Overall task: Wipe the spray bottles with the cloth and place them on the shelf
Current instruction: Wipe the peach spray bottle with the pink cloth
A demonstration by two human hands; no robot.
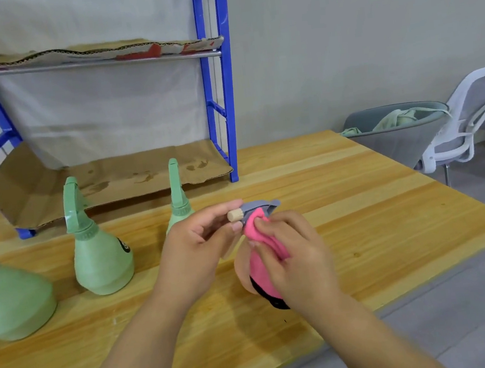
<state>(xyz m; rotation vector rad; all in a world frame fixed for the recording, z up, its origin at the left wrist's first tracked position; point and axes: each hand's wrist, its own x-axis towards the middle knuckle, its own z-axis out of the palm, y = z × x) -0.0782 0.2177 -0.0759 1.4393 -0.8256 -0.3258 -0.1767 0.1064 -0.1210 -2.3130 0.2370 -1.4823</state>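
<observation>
The wooden table [358,201] carries a blue shelf [226,95] at its back left and three green spray bottles [102,260] along its left side. Above its middle, the left hand [194,247] pinches the nozzle of a beige spray bottle [242,271], and the right hand [298,256] grips a pink cloth [259,260] against its neck.

The pink cloth [261,242] and the right hand [298,256] hide most of the peach bottle [242,271]. Just left of the cloth, the left hand [199,243] covers the bottom of the tall green bottle [177,191]. Far left of the cloth, the big green bottle [3,298] is blurry and cut off.
</observation>
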